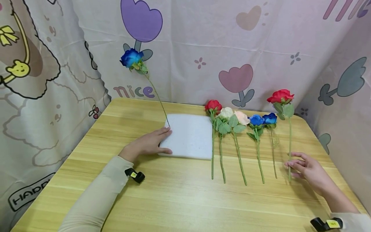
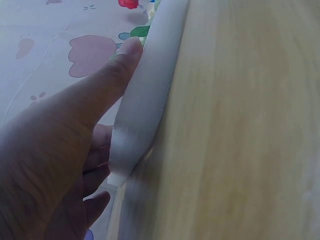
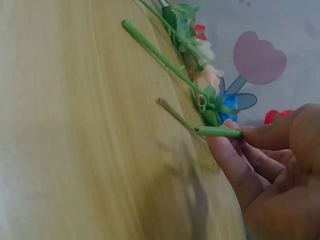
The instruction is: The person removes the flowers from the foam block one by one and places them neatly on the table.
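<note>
A white foam block (image 1: pixel 189 137) lies flat on the wooden table. One blue rose (image 1: pixel 131 58) stands at its left side, its thin stem leaning left; the stem's foot is by the left fingertips. My left hand (image 1: pixel 150 141) rests on the block's left edge, thumb and fingers spread, and the left wrist view shows the thumb (image 2: pixel 131 46) against the block. At the right, my right hand (image 1: pixel 308 170) pinches the lower green stem (image 3: pixel 217 131) of a red rose (image 1: pixel 280 96) between thumb and fingers. That rose is upright, bloom up, and the stem's cut end sticks out past the fingers.
Between block and right hand several roses lie in a row, blooms toward the back: another red rose (image 1: pixel 213 105), a white rose (image 1: pixel 226 112), a pale pink rose (image 1: pixel 242 118) and two blue roses (image 1: pixel 256 120). A printed curtain (image 1: pixel 185 77) hangs behind the table (image 1: pixel 174 193).
</note>
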`<action>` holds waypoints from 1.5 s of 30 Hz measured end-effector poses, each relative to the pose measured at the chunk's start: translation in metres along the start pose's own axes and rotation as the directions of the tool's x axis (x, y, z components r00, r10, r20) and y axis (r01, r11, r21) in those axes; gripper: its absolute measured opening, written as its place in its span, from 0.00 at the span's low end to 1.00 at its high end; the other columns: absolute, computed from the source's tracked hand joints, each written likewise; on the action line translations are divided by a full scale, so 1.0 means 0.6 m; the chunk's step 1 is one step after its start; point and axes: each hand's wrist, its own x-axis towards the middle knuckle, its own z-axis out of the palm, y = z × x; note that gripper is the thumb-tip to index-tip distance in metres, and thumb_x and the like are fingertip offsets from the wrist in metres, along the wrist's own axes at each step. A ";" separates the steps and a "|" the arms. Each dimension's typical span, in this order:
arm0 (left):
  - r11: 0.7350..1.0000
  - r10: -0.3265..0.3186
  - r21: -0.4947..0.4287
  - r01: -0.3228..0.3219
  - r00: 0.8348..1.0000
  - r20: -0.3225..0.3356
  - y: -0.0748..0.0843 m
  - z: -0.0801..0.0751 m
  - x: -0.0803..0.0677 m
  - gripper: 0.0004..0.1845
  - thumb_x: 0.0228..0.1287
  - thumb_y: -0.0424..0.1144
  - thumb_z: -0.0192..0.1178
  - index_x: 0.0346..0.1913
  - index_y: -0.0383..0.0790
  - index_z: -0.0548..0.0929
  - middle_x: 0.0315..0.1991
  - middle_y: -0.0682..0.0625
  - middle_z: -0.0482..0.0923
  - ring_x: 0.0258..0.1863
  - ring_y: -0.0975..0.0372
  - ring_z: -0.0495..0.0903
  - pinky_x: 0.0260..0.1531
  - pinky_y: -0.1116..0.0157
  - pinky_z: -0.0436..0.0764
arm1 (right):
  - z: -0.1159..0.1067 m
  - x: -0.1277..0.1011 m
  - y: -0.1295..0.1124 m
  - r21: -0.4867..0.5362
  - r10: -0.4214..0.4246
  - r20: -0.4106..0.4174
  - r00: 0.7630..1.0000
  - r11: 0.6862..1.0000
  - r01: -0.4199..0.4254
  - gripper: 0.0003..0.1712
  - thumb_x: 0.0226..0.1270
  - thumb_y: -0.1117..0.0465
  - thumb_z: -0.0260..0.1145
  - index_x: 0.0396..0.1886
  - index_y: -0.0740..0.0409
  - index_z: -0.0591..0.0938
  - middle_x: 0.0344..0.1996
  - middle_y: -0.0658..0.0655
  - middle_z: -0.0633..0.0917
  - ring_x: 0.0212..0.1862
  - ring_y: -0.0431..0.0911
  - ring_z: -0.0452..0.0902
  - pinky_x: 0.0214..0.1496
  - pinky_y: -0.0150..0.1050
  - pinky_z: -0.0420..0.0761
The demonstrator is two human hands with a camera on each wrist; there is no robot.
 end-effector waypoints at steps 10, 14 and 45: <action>1.000 0.008 -0.007 -0.008 1.000 -0.007 -0.001 0.001 -0.001 0.58 0.55 0.77 0.50 0.78 0.40 0.51 0.78 0.47 0.44 0.76 0.55 0.43 0.73 0.54 0.52 | -0.005 -0.011 0.016 0.125 0.083 0.041 0.996 0.988 -0.087 0.17 0.77 0.65 0.54 0.60 0.65 0.63 0.41 0.49 0.85 0.43 0.38 0.82 0.39 0.36 0.85; 1.000 0.013 -0.008 -0.013 1.000 -0.011 -0.002 0.001 -0.001 0.57 0.56 0.77 0.50 0.78 0.40 0.51 0.78 0.47 0.44 0.76 0.54 0.43 0.73 0.54 0.52 | -0.007 -0.017 0.025 0.199 0.077 0.065 0.995 0.976 -0.089 0.16 0.77 0.66 0.54 0.59 0.63 0.64 0.41 0.51 0.86 0.42 0.41 0.83 0.39 0.37 0.85; 1.000 0.007 0.004 -0.007 1.000 -0.002 0.001 0.000 -0.003 0.59 0.54 0.79 0.48 0.78 0.41 0.50 0.78 0.47 0.43 0.77 0.55 0.43 0.73 0.54 0.51 | 0.000 -0.002 0.004 -0.410 0.207 0.021 0.978 0.894 -0.180 0.32 0.70 0.70 0.58 0.64 0.85 0.55 0.40 0.65 0.73 0.31 0.44 0.75 0.30 0.38 0.83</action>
